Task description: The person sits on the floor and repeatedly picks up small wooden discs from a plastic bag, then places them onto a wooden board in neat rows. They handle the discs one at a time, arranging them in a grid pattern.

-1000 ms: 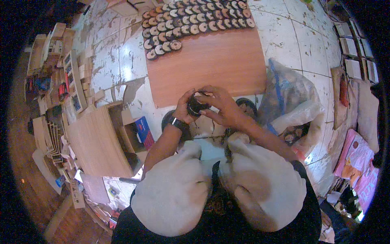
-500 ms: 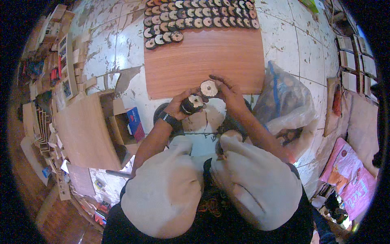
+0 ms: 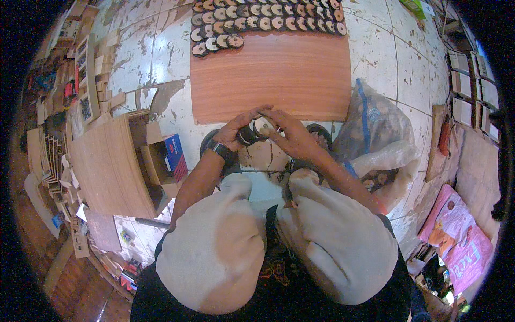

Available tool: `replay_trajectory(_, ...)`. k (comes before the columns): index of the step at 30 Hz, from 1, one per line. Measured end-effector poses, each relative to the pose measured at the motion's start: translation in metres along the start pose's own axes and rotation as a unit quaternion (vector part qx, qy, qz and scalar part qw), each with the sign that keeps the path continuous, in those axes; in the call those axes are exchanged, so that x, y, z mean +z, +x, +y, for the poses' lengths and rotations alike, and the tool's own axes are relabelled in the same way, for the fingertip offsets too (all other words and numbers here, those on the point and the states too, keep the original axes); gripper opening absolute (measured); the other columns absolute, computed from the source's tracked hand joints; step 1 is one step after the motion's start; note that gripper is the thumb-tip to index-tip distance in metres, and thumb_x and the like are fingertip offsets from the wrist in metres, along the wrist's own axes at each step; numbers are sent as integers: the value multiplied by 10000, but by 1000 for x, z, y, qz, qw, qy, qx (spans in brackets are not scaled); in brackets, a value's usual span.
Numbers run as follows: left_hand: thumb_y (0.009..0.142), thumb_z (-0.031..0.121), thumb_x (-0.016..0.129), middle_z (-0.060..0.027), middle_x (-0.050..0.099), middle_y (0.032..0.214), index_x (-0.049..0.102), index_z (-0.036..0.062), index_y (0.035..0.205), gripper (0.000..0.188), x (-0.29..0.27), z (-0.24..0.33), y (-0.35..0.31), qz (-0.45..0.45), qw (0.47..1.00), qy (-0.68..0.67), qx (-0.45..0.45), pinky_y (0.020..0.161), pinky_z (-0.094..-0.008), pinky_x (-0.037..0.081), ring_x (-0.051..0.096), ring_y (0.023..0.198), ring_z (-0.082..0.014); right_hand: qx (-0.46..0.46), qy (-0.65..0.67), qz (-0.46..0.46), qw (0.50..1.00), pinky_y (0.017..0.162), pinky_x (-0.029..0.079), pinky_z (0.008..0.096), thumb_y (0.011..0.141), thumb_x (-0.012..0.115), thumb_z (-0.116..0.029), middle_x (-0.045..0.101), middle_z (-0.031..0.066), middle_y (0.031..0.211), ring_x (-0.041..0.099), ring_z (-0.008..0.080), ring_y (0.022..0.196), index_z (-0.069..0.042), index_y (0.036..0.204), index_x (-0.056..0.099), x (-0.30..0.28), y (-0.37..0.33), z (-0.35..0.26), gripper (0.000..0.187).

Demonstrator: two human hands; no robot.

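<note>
In front of my knees, my left hand [image 3: 230,132] is wrapped round a short stack of round discs [image 3: 248,136] with dark rims. A pale disc face [image 3: 262,127] with a small centre hole shows at the stack's end. My right hand [image 3: 292,135] has its fingers closed over that end, and the fingertips of both hands meet above it. Whether a separate disc lies between the right fingers is hidden. Beyond the hands lies a brown wood-grain board [image 3: 268,75]. Overlapping rows of similar pale discs [image 3: 276,23] with black edges cover its far part.
To the right stands a translucent sack [image 3: 383,121] with discs inside. A wooden box [image 3: 110,166] and an open carton [image 3: 158,161] with a blue-and-red package [image 3: 175,155] stand left. Wood pieces line the far left. A pink bag [image 3: 458,236] lies at lower right.
My right hand has brought a pale disc from beside the stack down onto the stack's end. The hands are now closed together, and the view has shifted slightly.
</note>
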State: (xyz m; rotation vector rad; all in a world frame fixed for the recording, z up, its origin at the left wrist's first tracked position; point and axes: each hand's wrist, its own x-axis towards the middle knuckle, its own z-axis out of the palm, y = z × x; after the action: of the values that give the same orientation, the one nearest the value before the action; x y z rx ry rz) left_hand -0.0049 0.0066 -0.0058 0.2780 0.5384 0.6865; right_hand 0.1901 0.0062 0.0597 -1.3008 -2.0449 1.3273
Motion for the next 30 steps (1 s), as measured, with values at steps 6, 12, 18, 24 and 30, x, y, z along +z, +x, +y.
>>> replay_trajectory(6,874,416,596,-89,579,1208,453,23,1328,618,6,2,-1,100,995,11,-21,828,-320,533,602,1027,-191,-13,2,-21,1000,965,435,404,814,691,-327,483,183,1329,513,332,1180,-47,1320,458,-4,-3,-1,623)
replay_trajectory(12,912,416,547,-73,617,1130,476,48,1311,547,3,6,2,43,997,15,-58,739,-323,560,632,936,-183,127,149,69,978,892,474,388,843,655,-256,574,201,1195,587,295,1051,-18,1288,482,5,-4,23,534)
replay_trajectory(18,932,439,501,-76,628,1100,498,71,1276,503,2,0,10,37,995,19,-87,720,-312,565,646,889,-183,101,38,172,979,853,478,367,833,657,-170,562,191,1165,578,265,1036,-18,1293,444,5,-1,31,529)
replay_trajectory(24,943,437,483,-50,651,1032,524,86,1220,449,0,-11,10,86,993,-29,-80,680,-315,571,653,864,-158,-14,-37,123,992,865,485,399,780,719,-252,508,207,1216,552,368,1060,-24,1266,433,-6,-4,17,608)
replay_trajectory(30,924,441,512,-95,602,1167,422,83,1344,559,0,-11,7,68,995,-24,-75,743,-353,565,641,941,-234,48,27,79,995,918,453,403,814,673,-214,525,190,1229,546,351,1090,-49,1299,450,1,-6,23,559)
